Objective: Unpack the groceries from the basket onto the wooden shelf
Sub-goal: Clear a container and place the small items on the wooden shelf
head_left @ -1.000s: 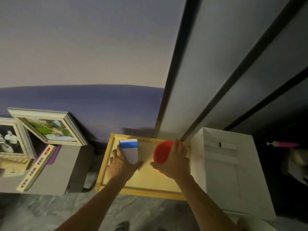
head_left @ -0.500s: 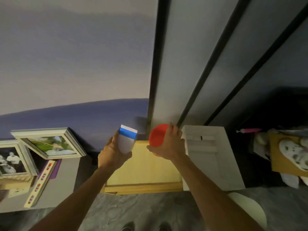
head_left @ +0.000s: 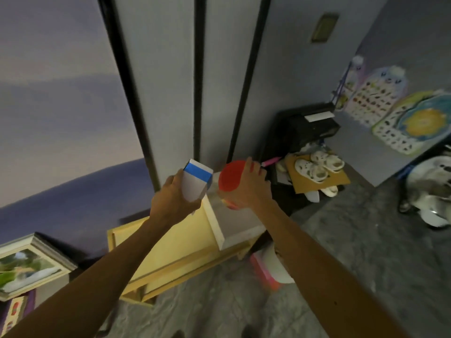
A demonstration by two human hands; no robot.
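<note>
While both arms reach out over the wooden shelf, each hand carries one item.

Left hand: fingers and thumb wrapped round a white carton with a blue band near its top. Carton is tilted and held in the air above the shelf's back edge, not touching the shelf.

Right hand: fingers curled over the rim of a red-lidded container, lid facing the camera. Its body is mostly hidden behind the hand, so I can't tell what it is. It's also airborne, above the shelf's right end.

Carton and container sit just beside each other with a small gap, no contact that I can see.

White box butts against the shelf's right end, below the right hand. Framed picture leans well left of the shelf. Pink-and-white object sits on the floor by the shelf's front right corner, partly behind the right forearm. It's blurred, so I can't tell if it's the basket. White clogs lie on cardboard well right of the shelf.
</note>
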